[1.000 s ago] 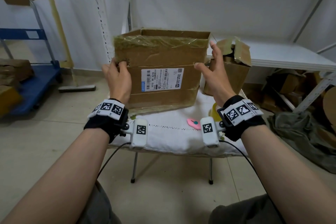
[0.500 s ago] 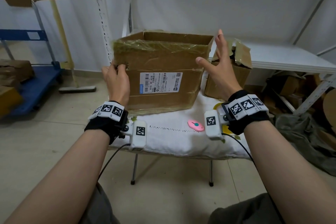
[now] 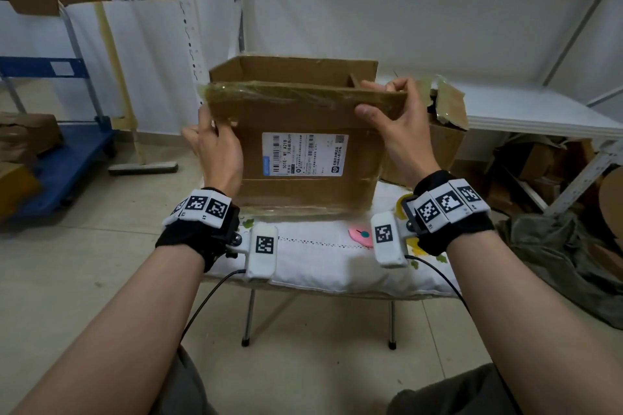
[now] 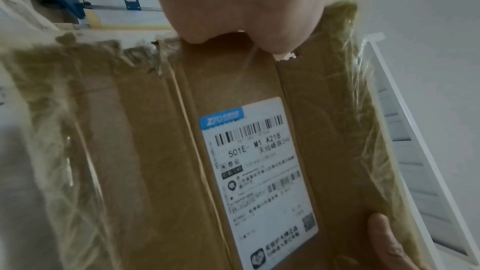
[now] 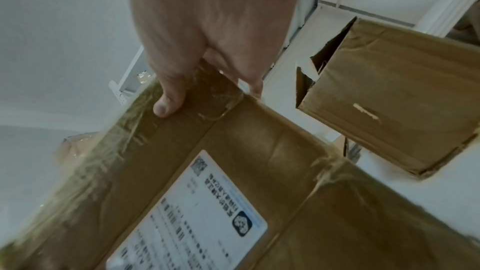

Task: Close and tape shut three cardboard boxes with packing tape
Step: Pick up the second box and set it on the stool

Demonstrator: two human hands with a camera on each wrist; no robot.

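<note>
A large cardboard box (image 3: 303, 185) with a white shipping label (image 3: 305, 154) stands open on a white cushioned stool (image 3: 323, 259). Its near flap (image 3: 303, 101), edged with old yellowed tape, stands roughly upright. My left hand (image 3: 210, 125) holds the flap's left end. My right hand (image 3: 377, 99) pinches the flap's right corner, thumb on the front and fingers behind. In the right wrist view the thumb (image 5: 166, 108) presses the taped flap (image 5: 145, 141). The left wrist view shows the label (image 4: 259, 182) on the box face. A smaller torn box (image 3: 445, 131) sits behind to the right.
A pink object (image 3: 360, 234) and a yellow thing (image 3: 403, 204), partly hidden by my right wrist, lie on the cushion. A white shelf (image 3: 539, 111) with cardboard under it is at the right. A blue cart (image 3: 67, 158) stands at the left.
My right hand left the box's right side, rose and took hold of the near flap's right corner. The left hand shifted up slightly along the flap's left end.
</note>
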